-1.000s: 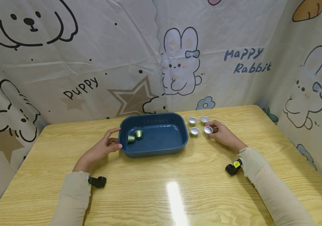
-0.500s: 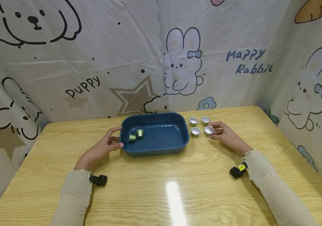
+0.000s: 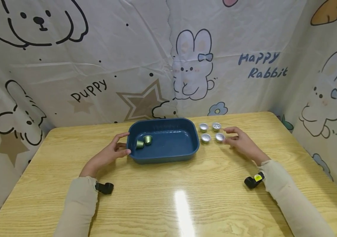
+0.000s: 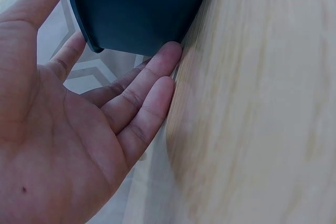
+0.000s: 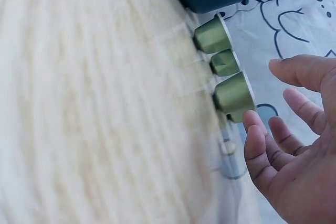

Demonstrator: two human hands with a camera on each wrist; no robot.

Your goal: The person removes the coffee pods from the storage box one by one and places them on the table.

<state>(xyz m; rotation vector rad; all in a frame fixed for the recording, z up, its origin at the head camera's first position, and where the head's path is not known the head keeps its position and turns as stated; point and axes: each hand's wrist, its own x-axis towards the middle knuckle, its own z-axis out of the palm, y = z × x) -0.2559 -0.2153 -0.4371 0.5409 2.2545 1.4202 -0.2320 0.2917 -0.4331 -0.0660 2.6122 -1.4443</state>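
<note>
A dark blue tray (image 3: 165, 159) stands on the table, two green coffee capsules (image 3: 148, 140) lying in its left part. My left hand (image 3: 109, 154) rests at the tray's left end, thumb at the near corner and index finger at the far one, fingers loosely extended. Right of the tray, several green capsules with silver lids stand lid up in two rows. My right hand (image 3: 242, 144) is beside the near right capsule (image 3: 220, 137), holding nothing. In the right wrist view its fingers (image 5: 254, 145) are spread and relaxed next to the green capsules (image 5: 233, 94).
The wood-grain table (image 3: 144, 197) reaches toward me, with a bright light reflection on it. A patterned cloth (image 3: 138, 49) hangs behind the table and along both sides. Small black cameras sit at both wrists.
My right hand has let go of the near right capsule and drawn slightly right, its fingers opening. That capsule stands with the others. The left hand stays at the tray; the head view shifted a little.
</note>
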